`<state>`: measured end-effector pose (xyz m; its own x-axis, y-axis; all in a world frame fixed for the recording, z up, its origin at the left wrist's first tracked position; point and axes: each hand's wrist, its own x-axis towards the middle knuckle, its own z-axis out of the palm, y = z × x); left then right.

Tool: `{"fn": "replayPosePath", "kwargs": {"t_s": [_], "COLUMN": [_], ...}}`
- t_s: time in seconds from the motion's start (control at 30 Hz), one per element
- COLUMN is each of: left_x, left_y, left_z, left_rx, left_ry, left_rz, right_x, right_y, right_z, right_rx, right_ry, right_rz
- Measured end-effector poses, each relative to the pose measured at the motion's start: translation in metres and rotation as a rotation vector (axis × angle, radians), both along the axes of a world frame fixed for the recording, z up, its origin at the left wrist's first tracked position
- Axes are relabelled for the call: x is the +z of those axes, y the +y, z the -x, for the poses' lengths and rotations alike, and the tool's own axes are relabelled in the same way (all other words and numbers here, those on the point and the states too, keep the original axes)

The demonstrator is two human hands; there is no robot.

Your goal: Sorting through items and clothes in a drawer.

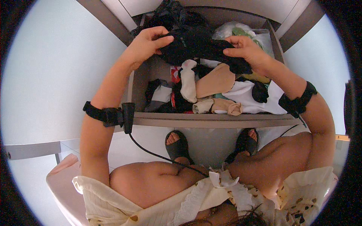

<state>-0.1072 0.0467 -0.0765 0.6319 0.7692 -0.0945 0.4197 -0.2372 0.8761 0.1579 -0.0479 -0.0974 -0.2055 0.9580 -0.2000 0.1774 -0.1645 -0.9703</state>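
Over the drawer (211, 119) a black cloth garment (194, 47) is stretched sideways between my two hands; its exact kind does not show. My left hand (149, 43) pinches its left end between thumb and fingers. At the other end, my right hand (245, 52) grips the cloth with bent fingers. Below the garment lie a white sock (187, 82), a flat beige cloth piece (217, 81), a rolled beige sock (225, 106), a white cloth (243, 93) and a small black bundle (260, 92). A grey and white sock (162, 95) sits at the front left.
A clear plastic bag (230, 29) with something green fills the back right of the drawer, and dark fabric (169, 15) its back left. Pale panels (56, 75) flank the drawer. A black cable (151, 150) runs from my left arm strap (109, 116).
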Motion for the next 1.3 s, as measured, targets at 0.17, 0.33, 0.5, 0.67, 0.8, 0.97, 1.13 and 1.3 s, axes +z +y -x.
{"fn": "replayPosePath", "kwargs": {"t_s": [0.17,0.33,0.5,0.67,0.8,0.97,1.13,1.3], "left_x": [-0.005,-0.002,-0.014,-0.007,-0.024,-0.031,-0.053,-0.043], "left_y": [0.008,0.011,0.034,0.035,0.033,0.018,-0.01,-0.028], "left_z": [0.012,0.009,0.026,0.033,0.039,0.028,-0.012,-0.042], "left_rx": [0.083,0.122,0.171,0.028,-0.191,-0.258,-0.642,-0.789], "left_ry": [0.001,0.084,0.296,0.65,0.945,0.804,0.79,1.065], "left_rz": [-0.038,-0.09,-0.298,-0.659,-0.584,-0.392,-0.308,0.075], "right_x": [-0.005,-0.012,-0.02,-0.034,-0.036,-0.02,-0.028,-0.041], "right_y": [0.002,0.016,0.014,0.014,-0.004,-0.01,-0.008,0.006], "right_z": [-0.003,-0.014,0.003,0.003,0.019,0.034,0.044,0.051], "right_rx": [0.043,-0.037,-0.108,0.18,0.356,0.602,0.69,0.494], "right_ry": [-0.007,-0.335,-0.135,-0.345,-0.761,-1.271,-1.142,-0.803], "right_rz": [0.018,-0.211,-0.125,-0.081,-0.306,-0.359,-0.168,-0.177]}}
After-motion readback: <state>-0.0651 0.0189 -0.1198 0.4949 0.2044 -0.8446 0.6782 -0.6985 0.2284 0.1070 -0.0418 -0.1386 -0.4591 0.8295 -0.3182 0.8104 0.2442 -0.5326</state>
